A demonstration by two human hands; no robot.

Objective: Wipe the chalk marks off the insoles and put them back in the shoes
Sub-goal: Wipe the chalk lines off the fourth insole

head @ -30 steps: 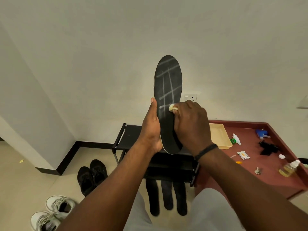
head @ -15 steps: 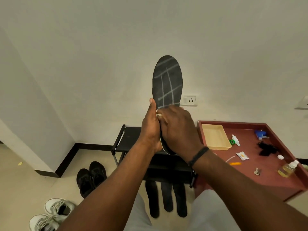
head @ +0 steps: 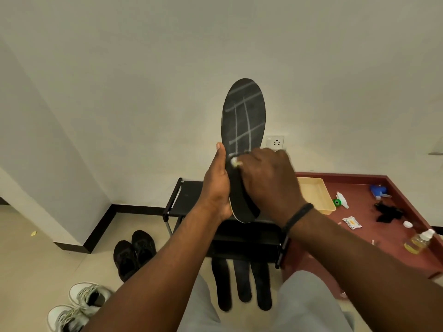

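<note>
A black insole with white crossed chalk lines stands upright in front of me. My left hand grips its heel part from the left, thumb up along the edge. My right hand covers the insole's middle and pinches a small pale wad against its face. Three more black insoles lie on the floor between my knees. Black shoes stand on the floor at the left, and white sneakers sit at the lower left.
A black shoe rack stands against the wall behind the hands. At the right a maroon tray table holds a cream tray, a small oil bottle, a sachet, a black item and a blue item.
My right hand slid from the insole's right side to its left edge and back toward the middle, rubbing with the wad. The lowest chalk marks look fainter. The left hand kept its hold.
</note>
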